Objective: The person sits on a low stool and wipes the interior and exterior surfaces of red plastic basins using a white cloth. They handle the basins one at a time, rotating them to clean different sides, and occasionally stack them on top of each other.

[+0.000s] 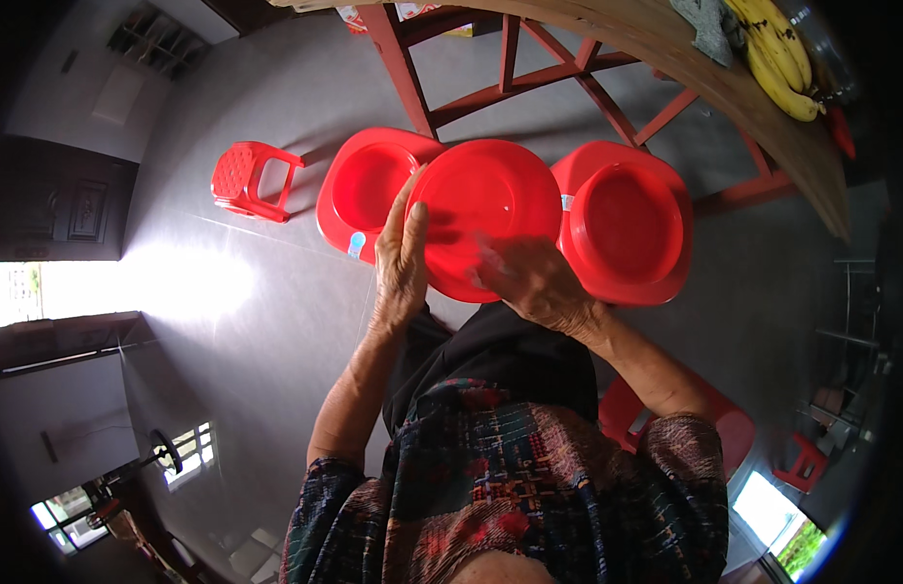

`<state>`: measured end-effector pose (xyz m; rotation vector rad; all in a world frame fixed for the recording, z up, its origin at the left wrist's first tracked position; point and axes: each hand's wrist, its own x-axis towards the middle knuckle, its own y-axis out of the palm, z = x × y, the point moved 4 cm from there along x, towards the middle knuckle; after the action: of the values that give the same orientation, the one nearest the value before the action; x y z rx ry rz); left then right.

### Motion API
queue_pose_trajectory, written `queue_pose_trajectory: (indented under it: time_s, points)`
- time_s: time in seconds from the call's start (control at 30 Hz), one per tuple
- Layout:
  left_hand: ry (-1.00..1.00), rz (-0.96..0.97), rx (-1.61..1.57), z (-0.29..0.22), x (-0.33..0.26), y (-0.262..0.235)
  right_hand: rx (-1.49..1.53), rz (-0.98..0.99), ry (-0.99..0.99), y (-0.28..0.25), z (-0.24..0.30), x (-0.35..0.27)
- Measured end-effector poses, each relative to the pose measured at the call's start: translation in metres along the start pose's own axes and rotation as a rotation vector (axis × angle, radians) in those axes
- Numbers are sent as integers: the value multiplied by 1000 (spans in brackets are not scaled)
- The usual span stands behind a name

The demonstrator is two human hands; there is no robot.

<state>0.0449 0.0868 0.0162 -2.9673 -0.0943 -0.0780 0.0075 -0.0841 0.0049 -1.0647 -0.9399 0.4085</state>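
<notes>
The left hand (403,263), fingers nearly straight, clasps the left rim of a red plastic basin (480,185) above the lap. The right hand (539,277), blurred, curls over its lower right; its grip I cannot tell. Either side, 2 red stools (617,153) each carry 1 shallow bowl (631,224). Bananas (777,58) lie near the wooden table's (753,107) edge.

The grey floor (276,326) was washed out by glare at the left, where daylight was admitted; the right hand (539,282) was motion-blurred; the frame's corners were darkened and edges bent.
</notes>
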Motion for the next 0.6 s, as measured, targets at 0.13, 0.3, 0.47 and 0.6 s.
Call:
queue_pose_trajectory:
  time_s: [0.13, 0.3, 0.47, 0.6]
  points:
    - [-192, 38, -160, -15, 0, 4, -142, -107, 25, 2, 4, 4]
    - [-22, -163, -397, 17, -34, 31, 15, -340, 143, 2, 20, 29]
    - [-32, -274, -461, 0, -32, 22, 406, -80, 171, 0, 13, 32]
    - [39, -242, -333, 14, -30, 18, 264, 87, 182, -1, -11, 12]
